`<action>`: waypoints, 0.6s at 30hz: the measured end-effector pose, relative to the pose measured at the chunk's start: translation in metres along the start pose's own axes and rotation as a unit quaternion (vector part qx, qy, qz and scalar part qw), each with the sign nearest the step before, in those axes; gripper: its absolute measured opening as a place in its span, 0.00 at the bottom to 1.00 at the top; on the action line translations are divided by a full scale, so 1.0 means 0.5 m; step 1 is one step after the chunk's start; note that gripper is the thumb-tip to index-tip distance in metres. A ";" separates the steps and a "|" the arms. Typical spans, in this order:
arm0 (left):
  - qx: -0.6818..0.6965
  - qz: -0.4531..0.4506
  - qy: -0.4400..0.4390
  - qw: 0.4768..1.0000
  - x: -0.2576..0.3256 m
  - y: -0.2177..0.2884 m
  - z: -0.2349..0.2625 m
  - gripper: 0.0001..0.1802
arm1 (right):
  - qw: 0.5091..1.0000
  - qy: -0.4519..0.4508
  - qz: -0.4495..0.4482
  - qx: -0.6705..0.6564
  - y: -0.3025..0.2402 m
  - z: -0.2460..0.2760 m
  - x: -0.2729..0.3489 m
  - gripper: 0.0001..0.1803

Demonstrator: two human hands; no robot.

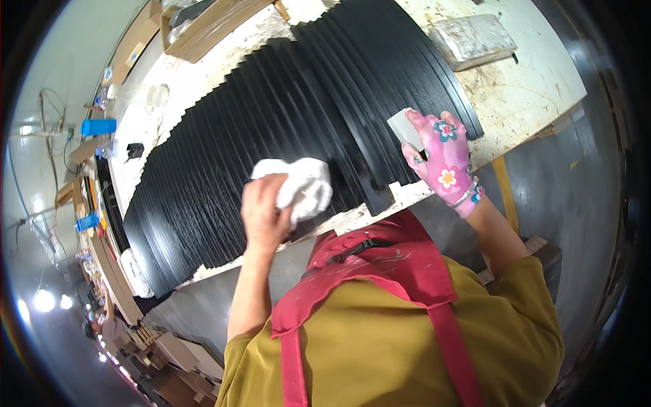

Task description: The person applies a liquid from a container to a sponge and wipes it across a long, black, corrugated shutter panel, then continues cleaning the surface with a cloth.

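Note:
My left hand (263,209) is bare and closed on a bunched white cloth (310,184), which rests over the near part of a row of long black strips (271,112). The strips lie side by side across a white, stained worktable (519,98), some sticking out farther than others. On my right hand (444,163) is a pink glove with a flower pattern. Its thumb and fingers grip a small white block (404,129), held against the strips toward their right end. What the block is made of I cannot tell.
A wrapped, brick-shaped block (472,41) sits at the table's far right. At the far left stand an open cardboard box (210,27) and a clear container (157,95). Another person (102,325) is in the distance at the lower left. Yellow tape (505,193) marks the floor.

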State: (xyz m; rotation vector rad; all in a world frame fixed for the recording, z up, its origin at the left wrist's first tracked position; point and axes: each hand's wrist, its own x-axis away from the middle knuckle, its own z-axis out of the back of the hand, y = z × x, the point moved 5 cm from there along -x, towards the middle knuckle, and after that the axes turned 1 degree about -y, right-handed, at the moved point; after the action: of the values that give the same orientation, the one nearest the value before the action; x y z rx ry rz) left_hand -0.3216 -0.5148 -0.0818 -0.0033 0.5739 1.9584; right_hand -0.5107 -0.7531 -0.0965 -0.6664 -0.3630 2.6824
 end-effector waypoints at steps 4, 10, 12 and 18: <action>-0.038 0.142 0.098 0.984 0.061 -0.154 0.101 0.19 | 0.988 -0.145 0.040 -0.023 -0.067 -0.049 0.033 0.24; 0.029 0.304 0.244 0.921 0.237 -0.327 0.199 0.16 | 0.997 -0.055 0.002 -0.052 -0.033 -0.046 -0.050 0.30; 0.011 0.313 0.247 0.917 0.256 -0.345 0.202 0.16 | 0.999 0.011 0.029 -0.029 -0.016 -0.087 -0.102 0.29; -0.075 0.254 0.191 0.945 0.221 -0.360 0.217 0.15 | 0.996 -0.046 0.057 0.048 -0.145 -0.164 -0.143 0.27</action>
State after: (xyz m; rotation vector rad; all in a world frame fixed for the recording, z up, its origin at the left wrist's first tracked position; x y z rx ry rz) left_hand -0.1904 -0.3167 -0.0839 -0.3707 0.7256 2.5277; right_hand -0.3915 -0.7026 -0.1147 -0.5520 -0.2250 2.8256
